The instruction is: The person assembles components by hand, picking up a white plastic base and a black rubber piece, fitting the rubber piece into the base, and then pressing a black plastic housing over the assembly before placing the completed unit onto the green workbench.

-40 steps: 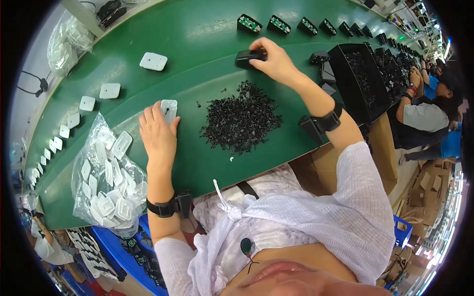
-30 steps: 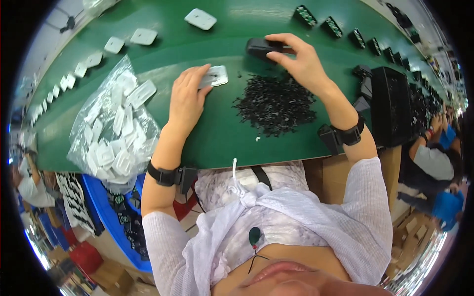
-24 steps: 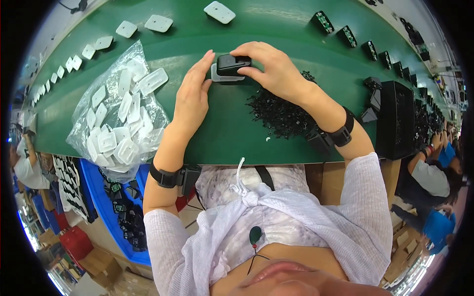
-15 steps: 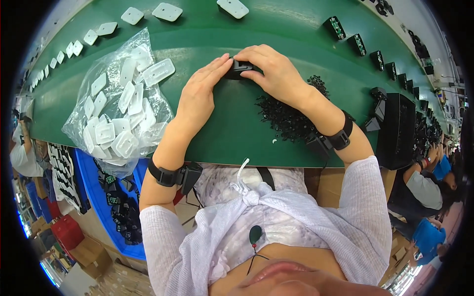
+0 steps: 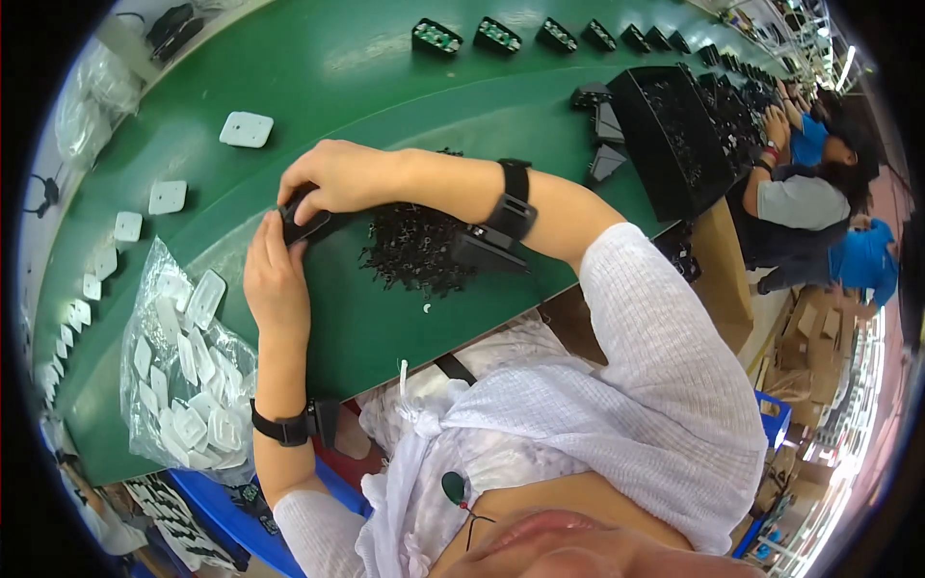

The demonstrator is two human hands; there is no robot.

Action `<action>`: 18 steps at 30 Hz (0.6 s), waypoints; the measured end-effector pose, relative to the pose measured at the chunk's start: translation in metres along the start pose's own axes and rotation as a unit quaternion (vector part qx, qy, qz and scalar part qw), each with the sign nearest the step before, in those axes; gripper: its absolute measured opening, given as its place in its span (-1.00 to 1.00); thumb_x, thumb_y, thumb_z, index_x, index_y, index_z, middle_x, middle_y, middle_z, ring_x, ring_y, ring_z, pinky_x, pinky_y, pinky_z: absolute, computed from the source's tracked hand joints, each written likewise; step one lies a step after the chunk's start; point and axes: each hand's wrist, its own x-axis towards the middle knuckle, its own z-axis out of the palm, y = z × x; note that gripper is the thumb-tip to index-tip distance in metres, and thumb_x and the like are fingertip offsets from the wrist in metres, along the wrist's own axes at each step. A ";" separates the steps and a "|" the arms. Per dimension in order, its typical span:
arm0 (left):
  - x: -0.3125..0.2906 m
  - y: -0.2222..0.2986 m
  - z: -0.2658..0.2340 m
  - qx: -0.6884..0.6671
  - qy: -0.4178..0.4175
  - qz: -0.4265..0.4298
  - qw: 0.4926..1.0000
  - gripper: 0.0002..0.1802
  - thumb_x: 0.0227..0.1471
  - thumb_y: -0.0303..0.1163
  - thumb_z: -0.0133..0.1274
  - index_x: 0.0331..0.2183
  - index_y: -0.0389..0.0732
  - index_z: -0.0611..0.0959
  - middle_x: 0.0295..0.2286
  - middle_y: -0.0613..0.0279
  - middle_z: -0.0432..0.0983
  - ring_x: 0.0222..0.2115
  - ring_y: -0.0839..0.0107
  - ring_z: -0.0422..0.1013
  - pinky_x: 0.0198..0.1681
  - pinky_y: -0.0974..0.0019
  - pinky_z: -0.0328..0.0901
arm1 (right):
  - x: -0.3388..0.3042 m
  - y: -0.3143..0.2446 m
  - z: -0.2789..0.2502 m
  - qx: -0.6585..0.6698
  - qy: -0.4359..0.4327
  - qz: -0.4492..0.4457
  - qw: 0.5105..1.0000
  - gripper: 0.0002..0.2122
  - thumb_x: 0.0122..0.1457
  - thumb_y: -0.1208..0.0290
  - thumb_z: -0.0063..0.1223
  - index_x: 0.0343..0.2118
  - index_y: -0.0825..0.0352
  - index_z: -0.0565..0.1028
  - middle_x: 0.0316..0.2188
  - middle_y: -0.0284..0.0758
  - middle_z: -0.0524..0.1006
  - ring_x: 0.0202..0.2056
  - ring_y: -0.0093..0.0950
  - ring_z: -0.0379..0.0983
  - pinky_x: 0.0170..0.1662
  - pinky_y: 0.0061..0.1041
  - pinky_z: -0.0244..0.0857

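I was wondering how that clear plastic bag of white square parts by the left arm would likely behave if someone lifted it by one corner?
The clear plastic bag looks thin and crumpled, so it would probably sag and go floppy. The white square parts lie loose inside, so they would likely slide toward the low end. Its mouth cannot be made out, so spilling is possible.

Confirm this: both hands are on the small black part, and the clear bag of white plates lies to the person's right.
Not quite. The head view shows the bag of white plates on the person's left. The left hand and right hand do hold the small black part.
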 end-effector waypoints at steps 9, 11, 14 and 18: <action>0.013 0.048 -0.028 -0.548 -0.047 -0.289 0.784 -0.70 0.13 -0.42 0.03 -0.15 -0.45 0.50 -0.37 0.15 0.54 -0.43 0.50 0.48 -0.31 0.50 0.34 | -0.053 -0.020 -0.001 0.279 0.159 -0.002 0.947 -0.61 0.07 0.31 0.19 -0.07 0.38 0.45 -0.15 -0.25 0.52 -0.12 -0.45 0.45 -0.02 -0.47 0.33; 0.011 0.057 -0.028 -0.602 -0.042 -0.294 0.741 -0.69 0.13 -0.41 0.03 -0.17 -0.46 0.50 -0.37 0.11 0.55 -0.41 0.45 0.50 -0.29 0.49 0.35 | -0.064 -0.031 -0.003 0.262 0.191 0.005 0.946 -0.62 0.08 0.32 0.18 -0.06 0.37 0.45 -0.16 -0.25 0.52 -0.14 -0.47 0.45 -0.03 -0.47 0.33; 0.014 0.070 -0.032 -0.638 -0.044 -0.312 0.702 -0.68 0.13 -0.40 0.04 -0.17 -0.47 0.49 -0.35 0.07 0.54 -0.40 0.40 0.51 -0.27 0.45 0.37 | -0.074 -0.036 -0.004 0.217 0.217 -0.002 0.952 -0.63 0.10 0.36 0.15 -0.04 0.37 0.44 -0.16 -0.27 0.51 -0.15 -0.50 0.45 -0.05 -0.49 0.33; 0.021 0.077 -0.027 -0.677 -0.052 -0.306 0.667 -0.66 0.12 -0.39 0.04 -0.17 -0.48 0.47 -0.32 0.02 0.54 -0.35 0.32 0.52 -0.23 0.39 0.39 | -0.080 -0.031 -0.011 0.300 0.187 0.014 0.935 -0.64 0.16 0.44 0.08 0.02 0.37 0.39 -0.16 -0.30 0.49 -0.13 -0.56 0.41 -0.04 -0.52 0.32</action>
